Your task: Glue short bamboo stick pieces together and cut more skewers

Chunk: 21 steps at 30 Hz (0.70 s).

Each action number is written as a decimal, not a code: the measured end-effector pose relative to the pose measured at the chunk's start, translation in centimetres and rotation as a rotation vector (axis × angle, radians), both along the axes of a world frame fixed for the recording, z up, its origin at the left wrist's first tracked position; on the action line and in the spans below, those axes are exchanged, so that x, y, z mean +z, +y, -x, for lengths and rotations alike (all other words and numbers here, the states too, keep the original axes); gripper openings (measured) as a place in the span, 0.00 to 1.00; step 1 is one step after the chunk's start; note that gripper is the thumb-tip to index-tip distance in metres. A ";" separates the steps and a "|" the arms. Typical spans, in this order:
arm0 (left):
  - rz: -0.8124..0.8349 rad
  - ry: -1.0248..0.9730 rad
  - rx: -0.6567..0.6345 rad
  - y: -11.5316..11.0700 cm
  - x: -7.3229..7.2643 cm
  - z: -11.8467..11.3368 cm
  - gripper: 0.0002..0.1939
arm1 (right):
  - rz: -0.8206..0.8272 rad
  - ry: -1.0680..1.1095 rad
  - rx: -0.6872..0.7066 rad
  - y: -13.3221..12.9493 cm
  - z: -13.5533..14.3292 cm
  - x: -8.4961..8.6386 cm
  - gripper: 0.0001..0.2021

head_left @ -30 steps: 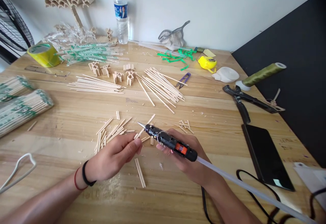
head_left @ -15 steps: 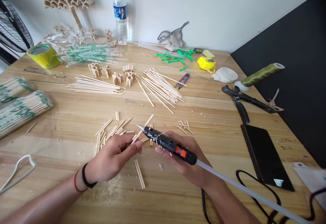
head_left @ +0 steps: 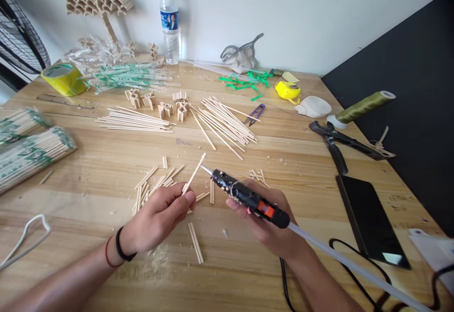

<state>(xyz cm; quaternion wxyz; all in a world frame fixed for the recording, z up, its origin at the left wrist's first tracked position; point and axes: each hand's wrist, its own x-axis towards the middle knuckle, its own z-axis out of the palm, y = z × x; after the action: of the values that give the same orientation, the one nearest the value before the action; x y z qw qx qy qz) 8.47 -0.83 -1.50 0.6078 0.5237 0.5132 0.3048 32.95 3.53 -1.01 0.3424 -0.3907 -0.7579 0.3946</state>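
Observation:
Between thumb and fingers, my left hand [head_left: 159,215] pinches a short wooden stick [head_left: 194,172], tilted up and to the right. My right hand [head_left: 271,222] is wrapped round a black hot glue gun [head_left: 248,196] with a long glue stick [head_left: 340,250] running out of its back. The gun's metal nozzle points at the stick's upper part, very close to it; whether they touch I cannot tell. Cut stick pieces [head_left: 161,182] lie in a loose pile beyond my left hand. A pair of sticks [head_left: 196,242] lies side by side nearer to me.
Long sticks [head_left: 227,123] and small glued stick shapes [head_left: 165,109] lie mid-table. Purple snips [head_left: 254,114], a yellow tape measure [head_left: 287,91], black-handled cutters [head_left: 340,139] and a phone [head_left: 371,220] are on the right. A water bottle [head_left: 170,23] stands at the back; bagged sticks [head_left: 39,156] lie left.
The glue gun has drawn back to the right, its nozzle no longer crossing the stick. My left hand has turned the stick more upright.

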 end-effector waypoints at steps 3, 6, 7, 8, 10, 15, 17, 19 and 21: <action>0.001 -0.012 -0.030 -0.1 -0.3 0.1 0.25 | -0.011 0.010 0.144 0.0 0.2 -0.1 0.04; -0.017 -0.010 -0.029 -0.3 -0.7 0.2 0.25 | -0.008 0.004 0.191 0.0 0.3 -0.4 0.04; -0.020 -0.009 -0.031 -0.3 -0.8 0.2 0.25 | 0.001 0.007 0.184 0.0 0.4 -0.4 0.04; -0.024 -0.004 -0.035 -0.3 -0.8 0.2 0.25 | 0.013 0.012 0.168 0.1 0.4 -0.4 0.04; -0.041 0.011 -0.046 -0.3 -0.7 0.2 0.26 | 0.037 0.028 0.121 0.2 0.4 -0.2 0.05; -0.076 0.031 -0.062 -0.2 -0.2 0.0 0.26 | 0.067 0.048 0.088 0.1 0.3 0.0 0.07; -0.085 0.010 -0.079 -0.2 -0.2 0.0 0.26 | 0.064 0.036 0.128 -0.1 0.3 -0.4 0.07; -0.100 -0.012 -0.090 -0.3 -0.3 -0.1 0.25 | 0.033 0.017 0.173 -0.2 0.3 -0.8 0.04; -0.115 -0.024 -0.087 -0.3 -0.4 -0.1 0.25 | 0.006 0.002 0.194 -0.3 0.3 -1.0 0.05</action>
<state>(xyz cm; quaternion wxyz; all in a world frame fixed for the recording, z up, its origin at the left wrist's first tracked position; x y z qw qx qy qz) 8.56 -1.10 -1.89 0.5955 0.5759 0.4642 0.3134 32.63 3.27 -2.04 0.3020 -0.3159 -0.7907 0.4286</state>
